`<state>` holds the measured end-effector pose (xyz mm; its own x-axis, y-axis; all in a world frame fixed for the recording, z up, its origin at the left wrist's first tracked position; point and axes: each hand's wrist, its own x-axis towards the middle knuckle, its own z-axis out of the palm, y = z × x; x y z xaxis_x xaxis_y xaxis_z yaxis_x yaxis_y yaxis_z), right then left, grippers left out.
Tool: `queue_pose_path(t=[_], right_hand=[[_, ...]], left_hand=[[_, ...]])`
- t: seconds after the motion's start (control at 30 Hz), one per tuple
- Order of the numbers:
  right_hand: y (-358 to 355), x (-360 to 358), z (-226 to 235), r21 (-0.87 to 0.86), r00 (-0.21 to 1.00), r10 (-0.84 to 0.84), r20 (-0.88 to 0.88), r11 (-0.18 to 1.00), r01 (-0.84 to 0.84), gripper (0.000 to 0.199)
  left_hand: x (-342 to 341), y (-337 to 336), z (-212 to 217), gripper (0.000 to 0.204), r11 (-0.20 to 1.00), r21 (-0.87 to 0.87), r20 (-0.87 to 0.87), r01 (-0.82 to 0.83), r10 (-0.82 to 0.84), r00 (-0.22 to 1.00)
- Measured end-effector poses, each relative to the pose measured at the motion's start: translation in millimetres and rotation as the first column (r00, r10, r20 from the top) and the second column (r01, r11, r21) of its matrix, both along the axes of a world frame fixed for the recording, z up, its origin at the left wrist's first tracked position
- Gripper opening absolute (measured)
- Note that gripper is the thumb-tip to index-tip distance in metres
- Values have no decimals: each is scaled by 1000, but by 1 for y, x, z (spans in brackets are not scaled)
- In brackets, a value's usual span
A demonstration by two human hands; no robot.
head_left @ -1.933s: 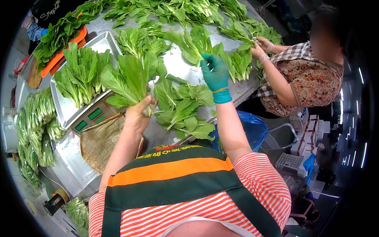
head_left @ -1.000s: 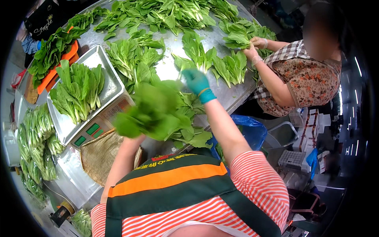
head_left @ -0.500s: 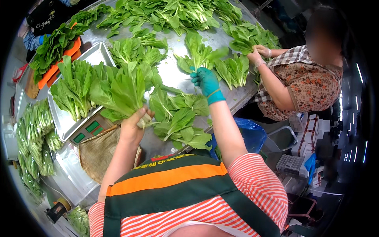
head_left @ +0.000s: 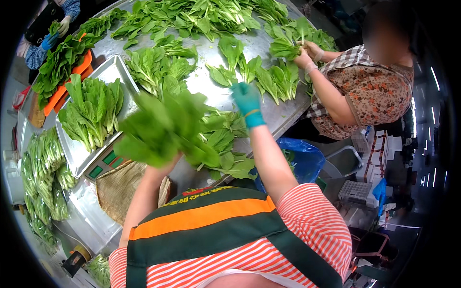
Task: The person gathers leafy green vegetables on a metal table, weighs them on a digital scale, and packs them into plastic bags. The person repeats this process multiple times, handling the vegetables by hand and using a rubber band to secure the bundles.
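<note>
A big bunch of leafy greens (head_left: 163, 132), smeared by motion, is held up in my bare left hand (head_left: 164, 165); its leaves hide most of the fingers. My right hand (head_left: 247, 103), in a teal glove, is closed at the stem ends of a small bunch of greens (head_left: 234, 55) over the metal table. Loose greens (head_left: 225, 137) lie between my two arms. Left of the held bunch, a metal tray (head_left: 72, 151) on a scale (head_left: 103, 165) carries another bunch of greens (head_left: 91, 108).
Heaps of greens (head_left: 192, 17) cover the far side of the metal table (head_left: 211, 53). At the right a co-worker (head_left: 355, 91) handles greens; another person's blue-gloved hand (head_left: 49, 42) shows far left. Bagged greens (head_left: 43, 168), an orange holder (head_left: 57, 98) and a blue bag (head_left: 300, 161) stand around.
The bunch in my left hand has swung and tilted, with its leaves now blurred and covering the hand. My right hand has shifted slightly left. Far left, the other person's hands have come into view.
</note>
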<state>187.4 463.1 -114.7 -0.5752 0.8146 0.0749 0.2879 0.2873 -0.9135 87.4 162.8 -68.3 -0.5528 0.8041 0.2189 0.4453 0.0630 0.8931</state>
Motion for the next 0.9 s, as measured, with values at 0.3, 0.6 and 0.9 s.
queue_pose_path(t=[0.3, 0.6, 0.9], right_hand=[[104, 17, -64, -258, 971, -129, 200, 949, 180, 13], [59, -22, -25, 321, 809, -288, 513, 938, 130, 46], [43, -13, 15, -474, 999, 23, 47, 881, 2, 22]], left_hand=[[-10, 8, -7, 34, 959, 101, 558, -264, 165, 813], [4, 14, 16, 33, 930, 175, 948, -322, -71, 311], [2, 5, 12, 35, 900, 201, 956, -388, -94, 278]])
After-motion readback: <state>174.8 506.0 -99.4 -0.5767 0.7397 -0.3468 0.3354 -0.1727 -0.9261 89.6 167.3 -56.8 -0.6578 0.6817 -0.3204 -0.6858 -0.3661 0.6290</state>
